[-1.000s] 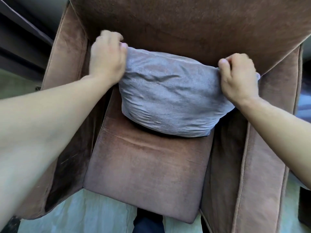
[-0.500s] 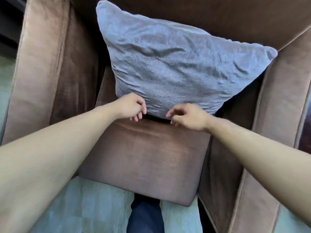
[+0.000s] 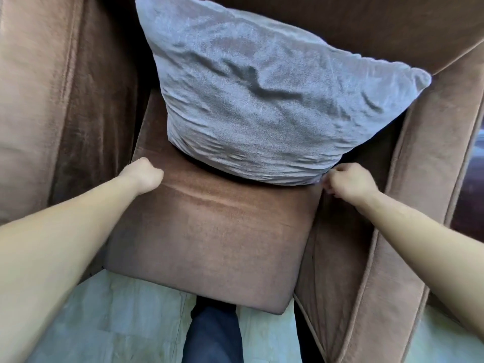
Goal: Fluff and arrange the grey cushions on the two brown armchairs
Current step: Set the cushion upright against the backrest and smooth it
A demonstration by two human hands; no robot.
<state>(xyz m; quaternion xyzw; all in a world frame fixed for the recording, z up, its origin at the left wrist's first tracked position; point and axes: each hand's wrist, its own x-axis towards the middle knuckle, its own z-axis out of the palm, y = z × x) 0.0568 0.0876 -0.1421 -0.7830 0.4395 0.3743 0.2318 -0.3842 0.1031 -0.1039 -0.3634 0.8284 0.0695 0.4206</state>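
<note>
Leaning on armchair (image 3: 209,231): unlabelled grey cushion (image 3: 262,100), left hand (image 3: 145,174) fisted empty, right hand (image 3: 348,182) pinching its corner.

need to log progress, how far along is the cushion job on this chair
Done, by the look of it: the grey cushion stands against the brown armchair backrest. In hand: the right hand is at its lower right corner, grip unclear; the left hand is fisted on the seat, apart. Left: the second armchair, not in view.

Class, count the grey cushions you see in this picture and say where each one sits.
1. The grey cushion stands on the seat of the brown armchair, leaning against its backrest. A second armchair and any cushion on it lie outside the view.
</note>
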